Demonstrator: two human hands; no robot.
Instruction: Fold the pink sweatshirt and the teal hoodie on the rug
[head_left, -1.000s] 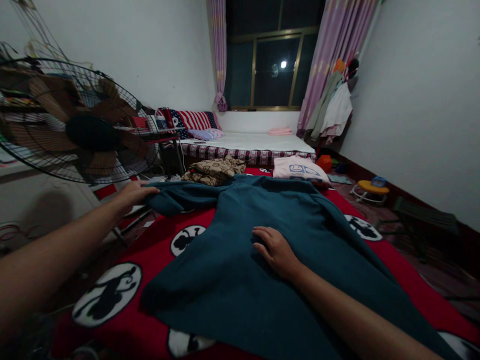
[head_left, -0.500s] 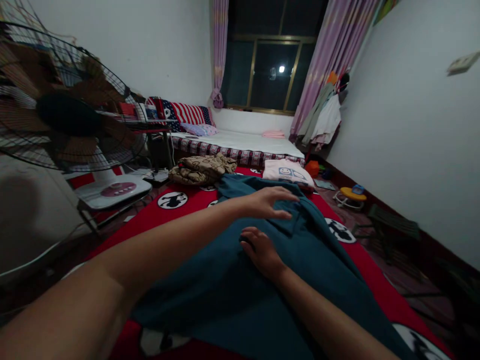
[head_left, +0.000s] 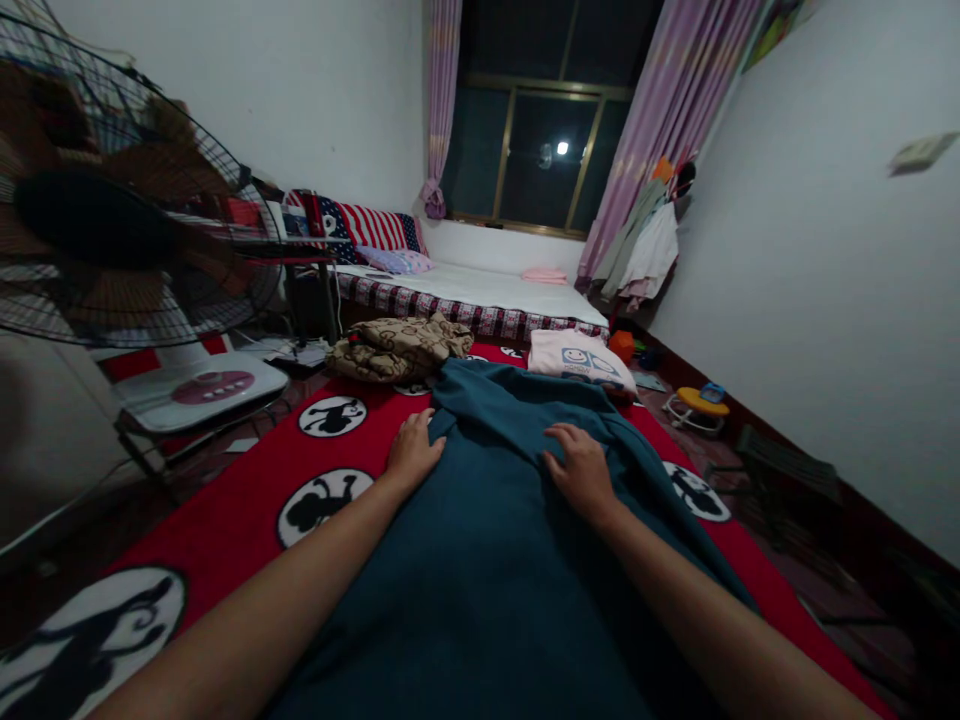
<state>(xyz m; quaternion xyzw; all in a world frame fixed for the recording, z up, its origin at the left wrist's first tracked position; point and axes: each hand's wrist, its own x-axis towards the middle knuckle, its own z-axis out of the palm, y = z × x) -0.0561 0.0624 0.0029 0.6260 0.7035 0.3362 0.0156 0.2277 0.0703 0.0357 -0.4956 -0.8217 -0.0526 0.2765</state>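
Observation:
A dark teal garment (head_left: 480, 560) lies spread over a red blanket (head_left: 247, 520) with black-and-white round figures. Its far end is folded over near the middle of the blanket. My left hand (head_left: 415, 452) rests at the garment's left edge, palm down, with thumb and fingers apart. On the right part of the cloth lies my right hand (head_left: 583, 472), its fingers loosely bent and the thumb apart from them. Neither hand shows cloth pinched in it, though the undersides of the fingers are hidden.
Beyond the garment are a brown patterned cloth bundle (head_left: 401, 345) and a folded pink shirt (head_left: 577, 358). A fan (head_left: 97, 220) stands close on the left, by a white chair (head_left: 187, 390). To the right are a yellow stool (head_left: 699, 402) and a dark folding stool (head_left: 787, 465).
My left hand has moved from above the garment's middle to its left edge. My right hand has shifted right and a little farther away. The garment's left side now lies farther in, baring more blanket.

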